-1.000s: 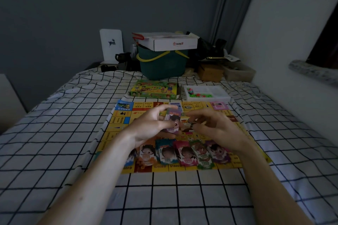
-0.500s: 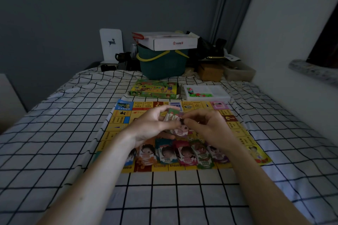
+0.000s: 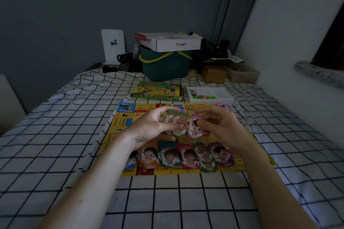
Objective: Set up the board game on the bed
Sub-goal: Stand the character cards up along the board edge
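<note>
Purple note (image 3: 195,129) off L-hand (image 3: 151,128) stack (image 3: 176,123)

Counts on the bed
There were six banknote piles (image 3: 188,156) in a row, one board (image 3: 122,122), one game box (image 3: 157,91), one tray (image 3: 210,95).

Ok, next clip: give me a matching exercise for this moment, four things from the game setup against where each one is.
Things:
1. green 1000 note
2. purple 500 note
3. game box
4. white tray of pieces

Places:
a. on the bed beyond the board's far right corner
b. pinched in the right hand
c. on the bed just beyond the board's far edge, left of the tray
d. on top of the stack held in the left hand

Pairs: 1-d, 2-b, 3-c, 4-a
</note>
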